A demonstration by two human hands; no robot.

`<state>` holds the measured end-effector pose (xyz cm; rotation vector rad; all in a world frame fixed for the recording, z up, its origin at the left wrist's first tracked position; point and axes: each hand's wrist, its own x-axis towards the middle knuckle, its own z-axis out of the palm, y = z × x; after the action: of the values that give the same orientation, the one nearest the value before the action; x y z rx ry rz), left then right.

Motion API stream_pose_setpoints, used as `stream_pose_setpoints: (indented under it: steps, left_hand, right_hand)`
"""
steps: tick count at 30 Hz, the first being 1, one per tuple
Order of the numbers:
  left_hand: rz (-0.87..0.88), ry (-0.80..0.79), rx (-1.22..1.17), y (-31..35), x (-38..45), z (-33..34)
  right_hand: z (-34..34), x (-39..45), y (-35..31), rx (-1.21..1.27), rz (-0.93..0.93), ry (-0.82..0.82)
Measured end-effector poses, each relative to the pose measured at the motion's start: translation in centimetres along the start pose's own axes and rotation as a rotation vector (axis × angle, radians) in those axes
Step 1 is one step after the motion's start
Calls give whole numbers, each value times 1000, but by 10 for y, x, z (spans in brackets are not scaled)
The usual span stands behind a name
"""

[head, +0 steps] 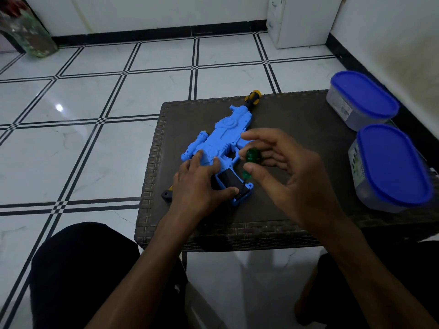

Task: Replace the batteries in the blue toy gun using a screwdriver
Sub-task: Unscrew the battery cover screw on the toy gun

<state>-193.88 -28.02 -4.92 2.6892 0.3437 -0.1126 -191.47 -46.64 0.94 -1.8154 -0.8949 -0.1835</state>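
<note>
A blue toy gun [221, 136] lies flat on a dark woven table [297, 143], muzzle pointing away from me. My left hand [202, 181] presses down on its body, thumb against the black grip panel [226, 180]. A green-handled screwdriver [249, 162] stands tilted with its dark shaft reaching down to the bottom of the grip. My right hand [285, 167] pinches the round green handle between thumb and fingertips. The screw itself is hidden by the tip.
Two clear tubs with blue lids [363, 96] [394, 165] stand at the table's right edge beside the wall. A yellow-and-black part [253, 96] pokes out past the gun's muzzle. My dark-clothed knees sit below the table. White tiled floor lies to the left.
</note>
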Motion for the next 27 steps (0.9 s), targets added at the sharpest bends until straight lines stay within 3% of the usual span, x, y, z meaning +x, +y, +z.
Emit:
stream_pose_setpoints:
  steps: [9, 27]
  left_hand:
    - [-12, -7, -18, -1, 1, 1]
    - [-22, -22, 16, 1, 0, -2]
  right_hand:
    - [0, 1, 1, -170, -104, -11]
    - [-8, -1, 2, -184, -100, 45]
